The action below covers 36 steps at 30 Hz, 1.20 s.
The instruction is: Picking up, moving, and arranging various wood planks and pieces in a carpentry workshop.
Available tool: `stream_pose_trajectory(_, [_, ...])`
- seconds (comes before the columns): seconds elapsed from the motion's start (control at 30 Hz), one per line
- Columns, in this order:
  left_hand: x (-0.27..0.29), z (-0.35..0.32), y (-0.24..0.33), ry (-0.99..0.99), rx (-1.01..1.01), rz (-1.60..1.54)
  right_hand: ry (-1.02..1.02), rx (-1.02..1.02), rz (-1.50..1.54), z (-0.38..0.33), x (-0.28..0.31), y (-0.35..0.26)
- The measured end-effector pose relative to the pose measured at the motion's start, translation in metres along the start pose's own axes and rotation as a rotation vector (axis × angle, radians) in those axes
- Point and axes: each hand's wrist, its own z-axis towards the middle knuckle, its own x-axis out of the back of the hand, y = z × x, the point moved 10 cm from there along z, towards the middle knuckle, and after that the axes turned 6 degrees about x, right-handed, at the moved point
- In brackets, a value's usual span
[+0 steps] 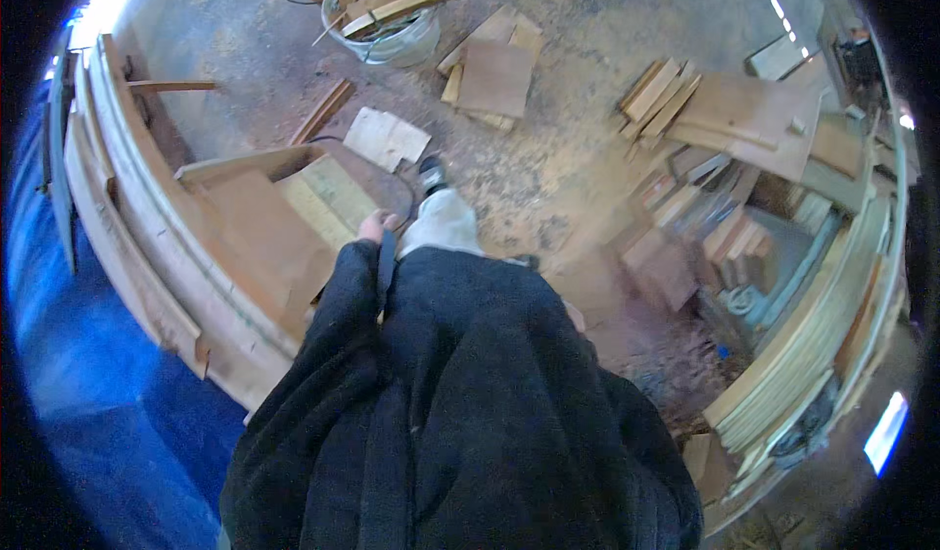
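My left hand (373,225) is closed at the front left of my dark coat. A dark flat strap-like strip (386,266) hangs down from it along the coat, and its exact kind is unclear. Beyond that hand lies a pale greenish board (328,197) beside a wide brown panel (259,232). Of my right hand (575,317) only a small bit of skin shows past the coat's right side. Its fingers are hidden, so I cannot see whether it holds anything.
Long planks (147,227) line the left side next to blue sheeting (108,403). A bucket of wood offcuts (406,46) stands ahead. Flat boards (494,75) lie on the dusty floor. At right are stacked wood pieces (661,99), a large panel (744,119) and long boards (798,354).
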Motion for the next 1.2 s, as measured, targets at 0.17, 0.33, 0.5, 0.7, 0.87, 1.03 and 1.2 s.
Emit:
stream_pose_trajectory(0.17, [0.017,0.054,0.010,-0.105,0.123,0.022,0.153,-0.082,0.312,0.022,0.126,-0.263])
stream_pose_trajectory(0.33, [0.013,0.146,0.039,-0.077,0.013,0.110,0.022,0.088,0.174,0.179,0.138,-0.359])
stream_pose_trajectory(0.5, [-0.064,0.283,0.014,-0.156,0.031,0.422,-0.066,0.070,-0.066,0.387,0.095,-0.347])
stream_pose_trajectory(0.7, [-0.143,0.448,-0.014,-0.220,-0.033,0.767,0.484,0.886,-0.591,0.555,0.141,-0.462])
stream_pose_trajectory(0.87, [-0.190,0.498,-0.032,-0.055,-0.245,1.163,0.367,1.197,-0.657,0.670,0.152,-0.547])
stream_pose_trajectory(1.03, [-0.194,0.480,-0.073,-0.011,-0.273,1.131,0.233,0.632,-0.598,0.678,0.131,-0.472])
stream_pose_trajectory(1.2, [-0.202,0.488,-0.087,-0.058,-0.413,1.187,0.460,0.698,-0.693,0.623,0.120,-0.453])
